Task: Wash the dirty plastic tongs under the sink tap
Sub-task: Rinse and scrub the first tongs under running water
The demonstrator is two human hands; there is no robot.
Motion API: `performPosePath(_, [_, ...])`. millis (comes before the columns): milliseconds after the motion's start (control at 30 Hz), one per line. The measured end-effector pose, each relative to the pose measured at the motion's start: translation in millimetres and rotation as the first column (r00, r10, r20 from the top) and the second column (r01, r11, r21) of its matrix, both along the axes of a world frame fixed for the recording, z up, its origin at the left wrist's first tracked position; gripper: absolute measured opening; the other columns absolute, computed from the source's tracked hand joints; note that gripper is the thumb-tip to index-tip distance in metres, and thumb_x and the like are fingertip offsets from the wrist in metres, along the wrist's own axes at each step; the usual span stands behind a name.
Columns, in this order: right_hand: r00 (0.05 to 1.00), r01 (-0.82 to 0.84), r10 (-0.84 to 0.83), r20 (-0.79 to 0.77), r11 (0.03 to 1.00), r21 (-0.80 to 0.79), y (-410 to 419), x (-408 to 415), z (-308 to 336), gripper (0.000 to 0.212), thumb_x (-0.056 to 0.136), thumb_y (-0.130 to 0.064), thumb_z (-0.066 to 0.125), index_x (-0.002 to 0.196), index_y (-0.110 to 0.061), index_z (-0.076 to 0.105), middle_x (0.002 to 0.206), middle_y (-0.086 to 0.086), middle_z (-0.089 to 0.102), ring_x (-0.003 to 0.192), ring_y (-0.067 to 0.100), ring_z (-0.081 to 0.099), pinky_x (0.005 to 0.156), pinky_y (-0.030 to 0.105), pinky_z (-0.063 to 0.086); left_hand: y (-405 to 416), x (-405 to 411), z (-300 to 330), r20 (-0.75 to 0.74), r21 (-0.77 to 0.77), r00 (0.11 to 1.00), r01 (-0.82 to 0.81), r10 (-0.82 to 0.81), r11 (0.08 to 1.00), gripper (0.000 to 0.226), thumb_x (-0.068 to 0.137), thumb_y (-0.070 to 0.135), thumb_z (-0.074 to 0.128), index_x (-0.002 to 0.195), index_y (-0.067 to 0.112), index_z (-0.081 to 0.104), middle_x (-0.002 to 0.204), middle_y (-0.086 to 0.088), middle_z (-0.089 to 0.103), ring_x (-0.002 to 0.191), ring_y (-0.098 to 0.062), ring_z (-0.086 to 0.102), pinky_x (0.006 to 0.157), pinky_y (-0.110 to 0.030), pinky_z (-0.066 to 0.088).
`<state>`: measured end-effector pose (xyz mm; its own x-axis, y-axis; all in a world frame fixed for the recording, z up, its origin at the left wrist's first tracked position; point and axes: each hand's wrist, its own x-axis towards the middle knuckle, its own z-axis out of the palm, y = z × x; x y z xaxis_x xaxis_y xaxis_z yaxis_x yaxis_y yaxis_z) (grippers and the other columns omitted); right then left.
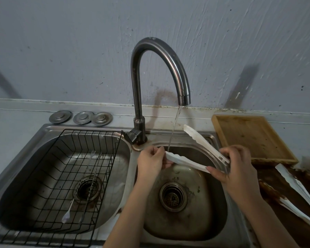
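I have the white plastic tongs [195, 153] held over the right-hand basin of the sink [220, 208], spread open in a V, with the hinge end on my right. My right hand [240, 169] is clamped around that hinge end, thumb underneath and fingers curled over the top. My left hand [153, 161] pinches the tip of the lower arm, fingers curled round it, right where the thin stream of water [174, 126] from the tap [150, 83] lands. The upper arm points up and back toward the wall, just beside the stream but, as far as I can judge, not in it, so only one arm is getting rinsed at present. The risks I see from here: wet plastic is slippery, and the pinch at the tip is light, so a twist could let that arm spring free and flick water about. Tilting the hinge end lower would run water down toward my right wrist and out over the rim onto the counter [284, 194], which already carries a brown spill and a second pair of tongs [293, 185] lying in it. A wooden tray [250, 136] sits close behind my right hand; swinging the raised arm outward could knock it or carry splashes onto it.
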<state>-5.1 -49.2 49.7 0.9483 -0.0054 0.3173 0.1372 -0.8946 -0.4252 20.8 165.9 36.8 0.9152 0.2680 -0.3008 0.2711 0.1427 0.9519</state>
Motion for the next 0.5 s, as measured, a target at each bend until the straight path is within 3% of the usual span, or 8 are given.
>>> performPosePath(67, [0.992, 0.069, -0.064, -0.113, 0.997, 0.045, 1, 3, 0, 0.072, 0.071, -0.047, 0.068, 0.127, -0.009, 0.042, 0.119, 0.012, 0.054, 0.098, 0.024, 0.059, 0.073, 0.033, 0.050, -3, 3, 2, 0.048, -0.026, 0.998, -0.028, 0.030, 0.999, 0.022, 0.088, 0.010, 0.060, 0.067, 0.006, 0.054, 0.066, -0.012, 0.063, 0.053, -0.014, 0.065, 0.053, -0.023, 0.057])
performPosePath(133, [0.971, 0.092, -0.071, -0.229, 0.992, 0.086, 3, 8, -1, 0.075, 0.076, -0.052, 0.061, 0.133, -0.010, 0.036, 0.096, 0.002, 0.062, 0.081, 0.015, 0.062, 0.067, 0.029, 0.052, -6, 6, 3, 0.087, -0.051, 0.995, -0.041, 0.046, 0.998, 0.022, 0.086, 0.011, 0.064, 0.067, 0.008, 0.055, 0.067, -0.011, 0.062, 0.057, -0.012, 0.065, 0.055, -0.023, 0.058])
performPosePath(233, [0.969, 0.041, -0.016, -0.246, 0.994, 0.101, 9, 14, -2, 0.051, 0.080, -0.052, 0.056, 0.111, -0.013, 0.049, 0.070, -0.005, 0.055, 0.059, 0.007, 0.056, 0.050, 0.019, 0.041, -5, 11, 6, 0.113, -0.153, 0.991, -0.052, 0.070, 0.987, 0.017, 0.087, 0.010, 0.064, 0.071, 0.008, 0.058, 0.066, -0.008, 0.063, 0.056, -0.007, 0.065, 0.056, -0.022, 0.058])
performPosePath(333, [0.975, 0.020, 0.008, -0.221, 0.992, 0.125, 13, 17, -2, 0.038, 0.079, -0.053, 0.057, 0.093, -0.019, 0.047, 0.067, -0.004, 0.054, 0.058, 0.008, 0.056, 0.051, 0.022, 0.043, -1, 12, 6, 0.134, -0.256, 0.988, -0.044, 0.081, 0.966, 0.013, 0.087, 0.007, 0.062, 0.074, 0.008, 0.060, 0.064, -0.007, 0.063, 0.057, -0.009, 0.066, 0.067, -0.030, 0.060])
performPosePath(400, [0.975, 0.030, 0.006, -0.222, 0.988, 0.154, 14, 17, -2, 0.037, 0.077, -0.050, 0.061, 0.092, -0.021, 0.045, 0.073, -0.002, 0.058, 0.064, 0.011, 0.059, 0.056, 0.026, 0.049, 0, 10, 3, 0.155, -0.164, 0.988, -0.004, 0.030, 0.986, 0.010, 0.082, 0.006, 0.069, 0.085, 0.010, 0.061, 0.063, 0.003, 0.063, 0.060, -0.008, 0.064, 0.080, -0.035, 0.058])
performPosePath(500, [0.973, 0.053, -0.013, -0.232, 0.984, 0.168, 15, 16, -5, 0.039, 0.075, -0.047, 0.067, 0.091, -0.022, 0.041, 0.079, 0.002, 0.059, 0.070, 0.015, 0.060, 0.063, 0.031, 0.054, -3, 6, -1, 0.152, 0.078, 0.987, 0.041, -0.052, 0.996, 0.041, 0.069, 0.007, 0.081, 0.102, 0.013, 0.057, 0.078, 0.004, 0.062, 0.067, -0.003, 0.064, 0.067, -0.013, 0.054])
